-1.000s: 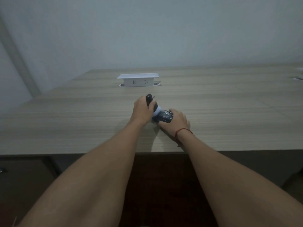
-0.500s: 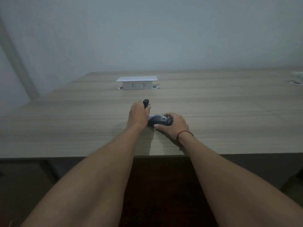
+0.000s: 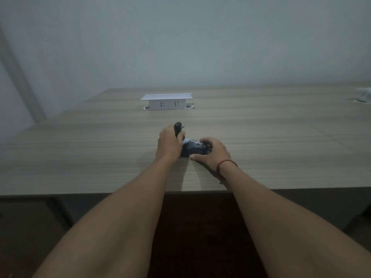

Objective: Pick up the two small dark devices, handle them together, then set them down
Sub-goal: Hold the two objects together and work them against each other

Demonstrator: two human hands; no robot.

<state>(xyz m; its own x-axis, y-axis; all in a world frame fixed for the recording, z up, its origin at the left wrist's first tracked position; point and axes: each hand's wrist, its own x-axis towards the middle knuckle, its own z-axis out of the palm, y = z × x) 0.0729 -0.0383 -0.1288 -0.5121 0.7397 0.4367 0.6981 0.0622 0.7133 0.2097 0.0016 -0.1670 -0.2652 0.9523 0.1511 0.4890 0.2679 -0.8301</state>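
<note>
Plain grey wall (image 3: 200,41) behind, dim light. Wood-grain desk (image 3: 80,157) fills the middle of the view, its near edge running across below the wrists.

Left hand (image 3: 168,144): fingers curled and pressed together around a slim dark device (image 3: 177,127). It stands roughly upright, rounded top poking above the fist, lower part hidden in the hand. A thin bit sticks out near its top on the right; can't tell what it is.

Right hand (image 3: 212,152): cupped over a wider, flatter dark device (image 3: 193,149). Fingers bent over its far side, thumb along the near side, so it's pinched between them. Can't tell whether it sits flat on the desk or is slightly lifted. A red string (image 3: 225,164) circles that wrist.

Both devices are close together, about mid-width of the desk and nearer the near edge than the far one. A small pale patch (image 3: 186,140) shows between the two hands, right where the devices meet; can't tell what it belongs to, or whether the devices actually touch.

White socket box (image 3: 166,102) stands up out of the desk toward the far edge, well apart from the hands, two outlets facing the camera. Another white item (image 3: 364,95) sits at the far right edge, mostly cut off.

Both forearms bare, reaching in from the bottom of the view.
</note>
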